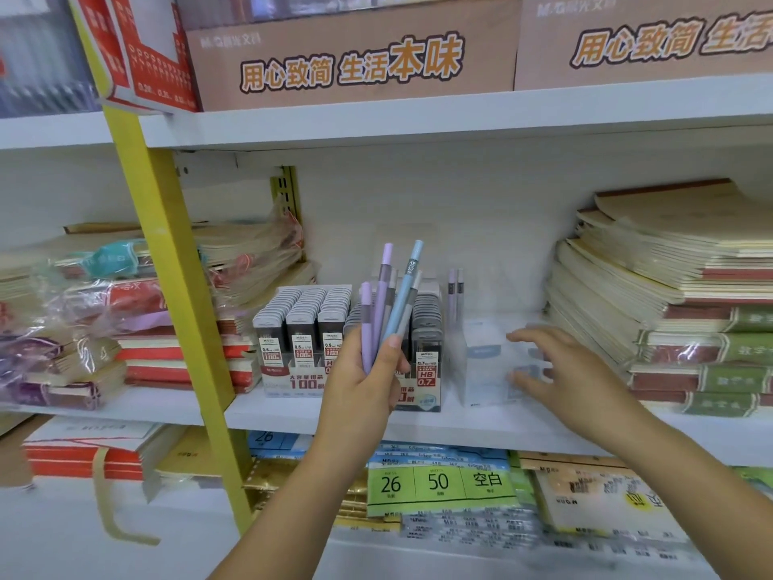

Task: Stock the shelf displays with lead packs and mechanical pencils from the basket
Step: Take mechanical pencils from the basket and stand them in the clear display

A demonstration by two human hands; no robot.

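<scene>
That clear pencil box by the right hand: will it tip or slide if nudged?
Probably light: the clear box looks thin-walled and holds only two pencils. Likely slides easily on the smooth white shelf. Tall, so may tip.

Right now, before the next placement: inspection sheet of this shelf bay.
Surface: white shelf, goods on both sides.
Job's things: mechanical pencils bunched in left hand; lead pack displays stand stocked; clear box holds two standing pencils; basket not in view.
Clutter: notebook stacks right, wrapped bundles left.
Grippers: left hand grips the pencils; right hand open at the clear box, contact unclear.
Cables: nothing seen.
Surroundings: yellow upright, cartons above, label packs below.
</scene>
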